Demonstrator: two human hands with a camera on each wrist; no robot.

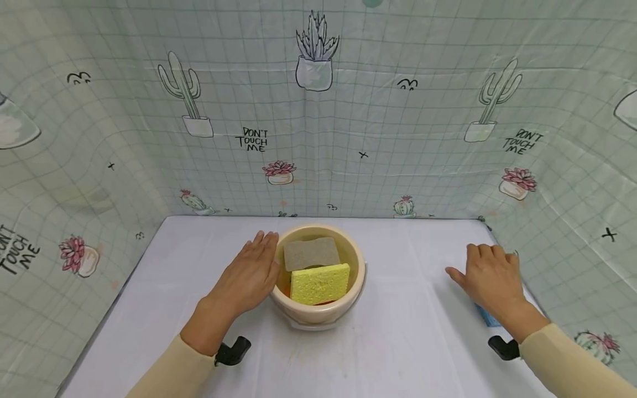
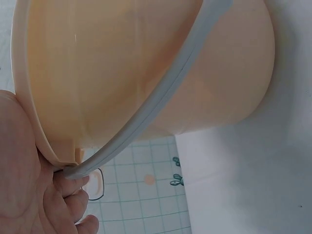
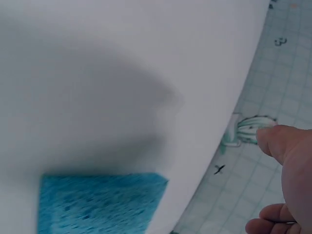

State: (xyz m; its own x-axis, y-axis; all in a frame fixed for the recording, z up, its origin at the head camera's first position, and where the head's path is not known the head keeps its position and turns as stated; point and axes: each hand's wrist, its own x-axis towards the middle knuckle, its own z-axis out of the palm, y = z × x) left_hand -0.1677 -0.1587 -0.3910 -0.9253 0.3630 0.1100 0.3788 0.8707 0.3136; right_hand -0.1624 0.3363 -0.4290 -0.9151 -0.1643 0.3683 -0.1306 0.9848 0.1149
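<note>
A cream bucket [image 1: 314, 316] stands mid-table, holding a yellow sponge [image 1: 320, 284] and a greyish sponge [image 1: 312, 254]; something orange-red shows beneath them. My left hand [image 1: 252, 272] lies against the bucket's left rim with its fingers extended. In the left wrist view its fingers are beside the end of the bucket's grey handle [image 2: 146, 109]. Over at the right, my right hand [image 1: 492, 279] is raised above the table with nothing in it. A blue sponge [image 3: 100, 204] lies on the table beneath that hand, mostly covered by the wrist in the head view.
White cloth covers the table [image 1: 398, 342]. Behind it and along both sides rises a pale green gridded curtain [image 1: 358, 121] printed with cacti. Black wrist mounts [image 1: 233, 351] hang under both wrists.
</note>
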